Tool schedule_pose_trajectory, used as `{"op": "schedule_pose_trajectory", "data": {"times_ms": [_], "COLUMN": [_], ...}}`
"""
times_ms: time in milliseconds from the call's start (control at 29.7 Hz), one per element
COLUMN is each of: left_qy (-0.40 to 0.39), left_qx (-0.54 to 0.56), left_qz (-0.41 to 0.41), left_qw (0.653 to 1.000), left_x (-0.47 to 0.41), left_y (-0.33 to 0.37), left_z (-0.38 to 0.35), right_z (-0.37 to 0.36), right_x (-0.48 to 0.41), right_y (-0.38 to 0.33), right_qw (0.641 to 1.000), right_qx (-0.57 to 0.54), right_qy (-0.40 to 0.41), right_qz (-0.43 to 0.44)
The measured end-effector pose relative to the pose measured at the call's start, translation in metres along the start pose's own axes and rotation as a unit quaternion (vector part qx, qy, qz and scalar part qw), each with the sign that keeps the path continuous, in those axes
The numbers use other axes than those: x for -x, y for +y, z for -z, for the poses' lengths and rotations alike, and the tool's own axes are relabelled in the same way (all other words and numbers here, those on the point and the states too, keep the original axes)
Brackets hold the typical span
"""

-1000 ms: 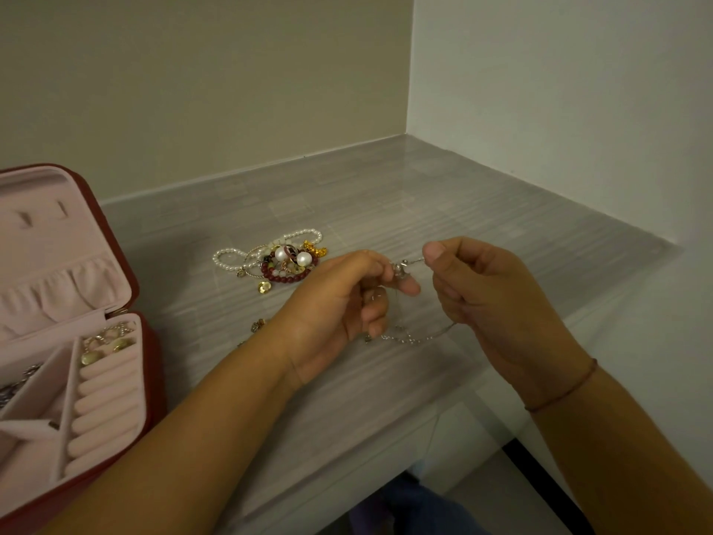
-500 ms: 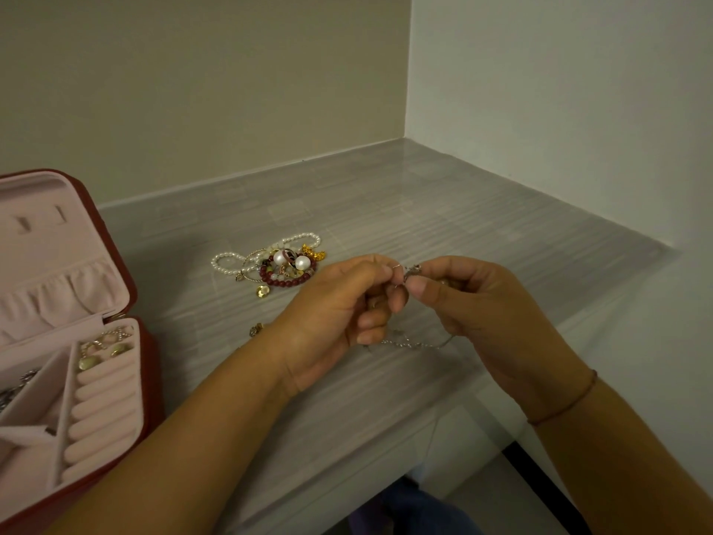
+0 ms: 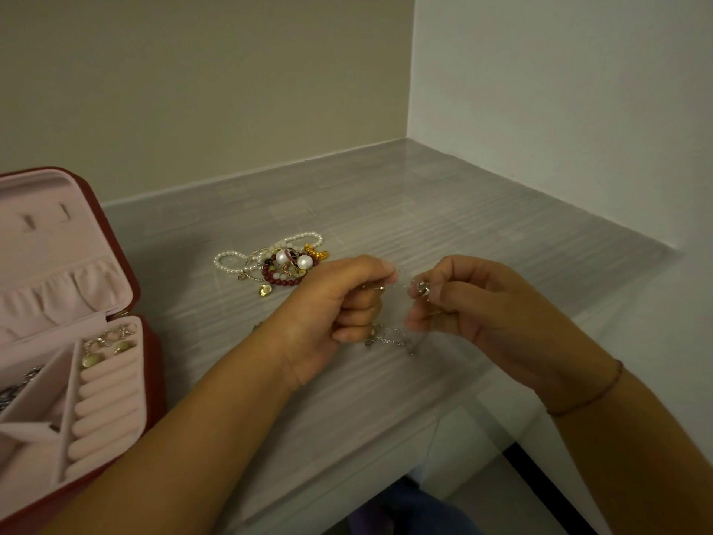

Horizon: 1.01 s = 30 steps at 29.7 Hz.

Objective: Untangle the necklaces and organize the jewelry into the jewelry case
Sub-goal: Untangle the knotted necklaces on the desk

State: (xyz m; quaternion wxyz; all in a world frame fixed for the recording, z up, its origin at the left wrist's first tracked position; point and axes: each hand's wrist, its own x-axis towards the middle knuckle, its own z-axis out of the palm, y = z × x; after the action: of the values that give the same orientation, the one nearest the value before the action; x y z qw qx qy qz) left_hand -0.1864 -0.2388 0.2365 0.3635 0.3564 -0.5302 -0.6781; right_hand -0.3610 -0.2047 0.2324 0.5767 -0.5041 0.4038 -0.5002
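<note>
An open case (image 3: 154, 380) is set on the counter (image 3: 424, 210), well to the left of the pile (image 3: 277, 264) of jewelry, with its pink-lined lid raised. In its tray, a row of ring rolls (image 3: 104, 403) is seen, and gold earrings (image 3: 108, 347) are laid just behind them. A dark chain (image 3: 19, 384) is partly shown in the compartment at the tray's far left edge.

The pile itself is made up of a pearl strand (image 3: 227, 260), a loop of red beads (image 3: 281, 281), two large pearls (image 3: 293, 258) and a round gold charm (image 3: 265, 290), all tangled and touching.

Just to the right of the pile, and nearer the person, the left hand (image 3: 332, 310) is held above the counter. Its thumb and forefinger are pressed together on a thin silver necklace (image 3: 393, 339), and its other fingers are curled under. The necklace is hung in a slack loop between the two hands, right of the pile. Whether its lowest part touches the counter cannot be told.

Further right of the pile, the right hand (image 3: 474, 303) is seen pinching a small silver piece (image 3: 422, 289) at the necklace's upper end between thumb and fingertips. A thin red thread (image 3: 590, 395) is worn round the right wrist.
</note>
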Motion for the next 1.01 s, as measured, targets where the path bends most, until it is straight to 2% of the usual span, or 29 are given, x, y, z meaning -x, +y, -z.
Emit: {"op": "schedule_pose_trajectory", "data": {"times_ms": [101,168,269,337,505,606,943,1010], "left_qy": [0.006,0.026,0.036,0.034,-0.008,-0.035,-0.078,-0.080], "left_qx": [-0.044,-0.070,-0.094,-0.098,-0.053,-0.002,0.071,0.087], "left_qz": [0.011,0.022,0.033,0.041,0.044,0.035,0.028,0.033], "left_qw": [0.999,0.997,0.994,0.994,0.998,0.999,0.994,0.992], "left_x": [0.001,0.001,0.001,0.001,0.003,0.004,0.002,0.001], "left_y": [0.000,-0.001,-0.003,-0.003,-0.002,0.000,-0.001,-0.001], "left_z": [-0.001,-0.002,-0.004,-0.004,-0.004,-0.005,-0.005,-0.003], "right_z": [0.000,0.003,0.007,0.008,0.006,0.004,-0.008,-0.011], "right_x": [-0.002,-0.003,-0.003,-0.003,-0.003,-0.002,0.007,0.007], "right_y": [0.001,0.003,0.006,0.007,0.008,0.011,0.025,0.033], "right_qw": [0.999,0.990,0.957,0.928,0.821,0.795,0.751,0.751], "right_qx": [0.019,0.096,0.216,0.290,0.434,0.443,0.451,0.456], "right_qy": [0.032,0.072,0.115,0.124,0.160,0.191,0.219,0.212], "right_qz": [0.033,0.079,0.153,0.201,0.335,0.367,0.430,0.429]}}
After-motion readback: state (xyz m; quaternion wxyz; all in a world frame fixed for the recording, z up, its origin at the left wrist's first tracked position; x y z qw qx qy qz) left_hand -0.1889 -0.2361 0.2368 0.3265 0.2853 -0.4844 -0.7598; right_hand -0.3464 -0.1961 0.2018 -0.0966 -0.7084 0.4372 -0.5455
